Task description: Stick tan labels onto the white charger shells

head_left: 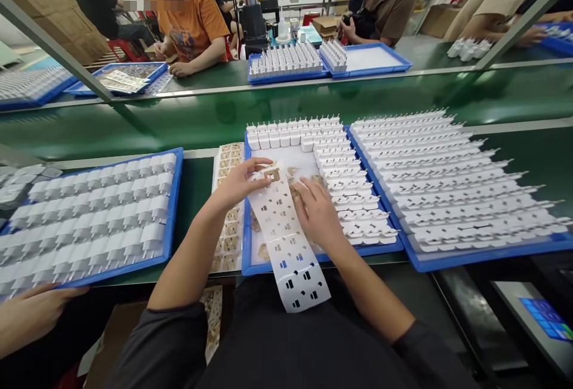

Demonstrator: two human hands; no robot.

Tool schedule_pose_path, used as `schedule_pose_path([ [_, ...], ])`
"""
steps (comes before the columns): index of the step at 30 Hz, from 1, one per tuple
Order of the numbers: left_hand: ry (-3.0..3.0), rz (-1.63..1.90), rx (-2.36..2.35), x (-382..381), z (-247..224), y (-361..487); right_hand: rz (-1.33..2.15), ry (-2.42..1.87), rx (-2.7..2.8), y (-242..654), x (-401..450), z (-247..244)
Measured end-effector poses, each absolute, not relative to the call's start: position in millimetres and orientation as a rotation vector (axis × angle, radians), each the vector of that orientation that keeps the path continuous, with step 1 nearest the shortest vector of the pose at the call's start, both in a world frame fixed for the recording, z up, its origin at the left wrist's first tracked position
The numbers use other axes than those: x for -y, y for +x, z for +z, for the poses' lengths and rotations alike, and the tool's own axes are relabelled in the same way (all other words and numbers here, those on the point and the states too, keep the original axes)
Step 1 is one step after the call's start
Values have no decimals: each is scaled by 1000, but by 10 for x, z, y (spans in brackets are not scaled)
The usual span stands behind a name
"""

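My left hand (242,186) grips the upper end of a long white perforated strip (286,231), thumb and fingers closed at its edge. Rows of small cutouts run down the strip, and its lower end hangs over the tray's near edge toward my body. One tan die-cut piece (272,175) lies at the strip's top by my left fingertips. To the right of the strip, my right hand (316,213) reaches down with fingers apart over loose tan pieces (293,183). Its fingertips are partly hidden among them. Beneath both hands is a blue-rimmed tray (259,269).
White molded parts (351,186) line the tray's back and right side. A sheet of tan pieces (228,210) lies left of it. Full trays stand right (474,198) and left (111,210). A co-worker's hand (36,317) holds the left tray; people sit across the bench.
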State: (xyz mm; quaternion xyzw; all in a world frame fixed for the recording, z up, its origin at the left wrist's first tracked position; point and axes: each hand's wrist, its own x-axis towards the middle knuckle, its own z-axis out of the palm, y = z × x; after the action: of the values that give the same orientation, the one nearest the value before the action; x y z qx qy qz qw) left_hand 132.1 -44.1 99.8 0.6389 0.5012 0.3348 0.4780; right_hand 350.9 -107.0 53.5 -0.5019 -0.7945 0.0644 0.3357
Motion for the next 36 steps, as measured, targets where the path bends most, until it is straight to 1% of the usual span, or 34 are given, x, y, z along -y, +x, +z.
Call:
schedule_pose_path([
  [5, 1441, 947, -1061, 650, 988, 1399, 363, -1072, 1852, 3482, 1023, 747],
  [10, 1436, 998, -989, 752, 986, 1517, 313, -1035, 1650, 3414, 990, 808],
  [13, 1354, 1025, -915, 799, 972, 1558, 307, -987, 1632, 3409, 1001, 814],
  [18, 1210, 951, -815, 870, 982, 1613, 270, -932, 1619, 3428, 1031, 814],
  [27, 1099, 1125, -977, 838, 995, 1718, 245, -898, 1693, 3429, 1062, 787],
  [32, 1133, 1102, -1036, 865, 1010, 1764, 76, -881, 1758, 3449, 1032, 727],
  [34, 1177, 1079, -1092, 801, 982, 1758, 78, -839, 1788, 3466, 1039, 736],
  [36, 1232, 1065, -1188, 652, 914, 1689, 159, -788, 1794, 3508, 1099, 774],
])
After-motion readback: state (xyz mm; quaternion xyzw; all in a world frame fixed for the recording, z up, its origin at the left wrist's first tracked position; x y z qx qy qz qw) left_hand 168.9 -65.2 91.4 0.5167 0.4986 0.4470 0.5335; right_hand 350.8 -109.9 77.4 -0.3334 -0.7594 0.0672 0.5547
